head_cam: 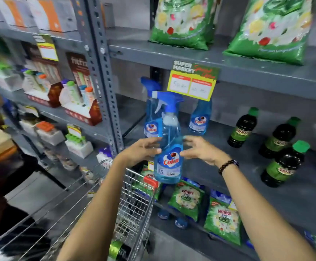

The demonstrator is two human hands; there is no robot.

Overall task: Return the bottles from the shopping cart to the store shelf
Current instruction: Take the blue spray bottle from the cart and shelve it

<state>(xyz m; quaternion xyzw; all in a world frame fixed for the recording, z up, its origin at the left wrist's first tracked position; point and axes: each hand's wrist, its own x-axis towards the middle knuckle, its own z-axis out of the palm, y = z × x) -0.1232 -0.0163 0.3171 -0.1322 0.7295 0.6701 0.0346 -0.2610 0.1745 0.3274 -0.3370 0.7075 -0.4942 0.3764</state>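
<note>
above the cart (pixel 134 200), before the middle shelf (pixel 304 200): blue "colin" spray bottle (pixel 169 147) held upright.
left hand (pixel 140 152) and right hand (pixel 200 150) clasp its sides, fingers pressed on the plastic. two more "colin" bottles (pixel 199 117) stand behind; "sun" bottles (pixel 281 164) to the right; "wheel" packets (pixel 186 198) below; tag (pixel 194 80) reads "super market".

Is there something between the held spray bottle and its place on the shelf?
Nothing visible blocks it. The spray bottle, held between the left hand and the right hand, is before the shelf. Bare shelf shows between the two standing spray bottles.
</note>
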